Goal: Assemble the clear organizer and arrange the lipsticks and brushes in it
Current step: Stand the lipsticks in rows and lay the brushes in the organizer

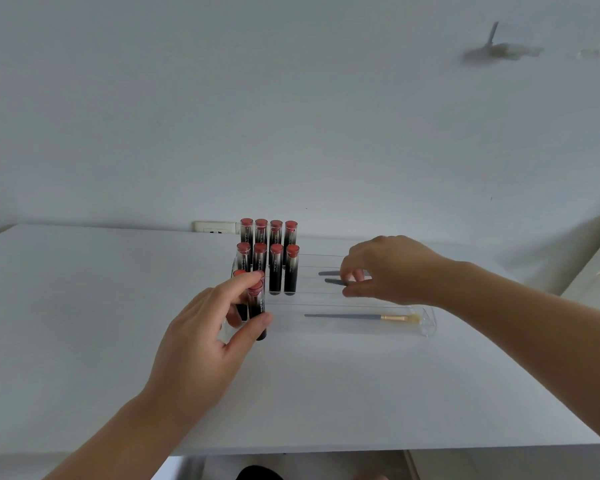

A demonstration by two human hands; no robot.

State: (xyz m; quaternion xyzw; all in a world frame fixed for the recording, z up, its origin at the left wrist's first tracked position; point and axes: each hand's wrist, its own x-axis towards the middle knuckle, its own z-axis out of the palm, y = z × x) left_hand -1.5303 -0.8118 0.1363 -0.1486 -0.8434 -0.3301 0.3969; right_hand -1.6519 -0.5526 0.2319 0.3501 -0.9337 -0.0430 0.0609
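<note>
One clear organizer (426,323) stands on the desk (84,323). Lipsticks: four in the organizer's back row (268,230), four in the row in front of it (268,261), and at least two at the organizer's left end near the front, one (258,306) in the left hand's (201,341) grip and one (239,274) partly hidden behind it. That makes ten visible. Brushes: three in the organizer's right part, one (361,317) in the front trough and two handles (329,273) (335,280) at the right hand (392,271). One wall socket (215,227) sits behind the organizer.

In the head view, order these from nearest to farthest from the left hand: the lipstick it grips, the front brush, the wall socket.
1. Lipstick, gripped by the left hand.
2. Front brush, lying to the right in the front compartment.
3. Wall socket, behind the table.
</note>
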